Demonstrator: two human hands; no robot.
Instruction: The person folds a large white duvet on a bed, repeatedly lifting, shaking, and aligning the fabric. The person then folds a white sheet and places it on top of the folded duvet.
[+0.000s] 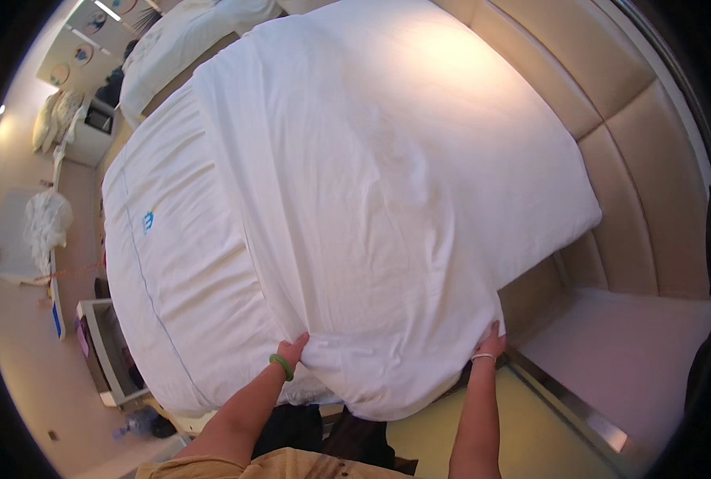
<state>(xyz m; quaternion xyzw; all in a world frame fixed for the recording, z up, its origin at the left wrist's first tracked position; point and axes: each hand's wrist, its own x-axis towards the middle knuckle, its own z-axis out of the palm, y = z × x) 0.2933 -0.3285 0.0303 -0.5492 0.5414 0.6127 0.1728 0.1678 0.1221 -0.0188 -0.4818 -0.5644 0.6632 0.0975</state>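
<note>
A white duvet (355,239) lies across the bed in front of me, its upper layer folded back and its near end draped over the bedside. My left hand (292,350), with a green bangle on the wrist, grips the folded edge of the duvet near the bed's front side. On the right, my right hand (492,347) grips the duvet's corner, a pale bracelet at its wrist. Between both hands the cloth hangs in a rumpled sag. A smooth white mattress surface (511,179) shows toward the headboard. Toward the foot, the bedding carries a thin blue line and a blue logo (147,222).
A padded beige headboard (619,138) borders the bed at right. Near my right hand is a pale bedside table (619,353). Another bed (175,60) stands beyond. At left are a desk with white cloth (49,221), an open bin-like box (116,347) and a plastic bottle (140,424).
</note>
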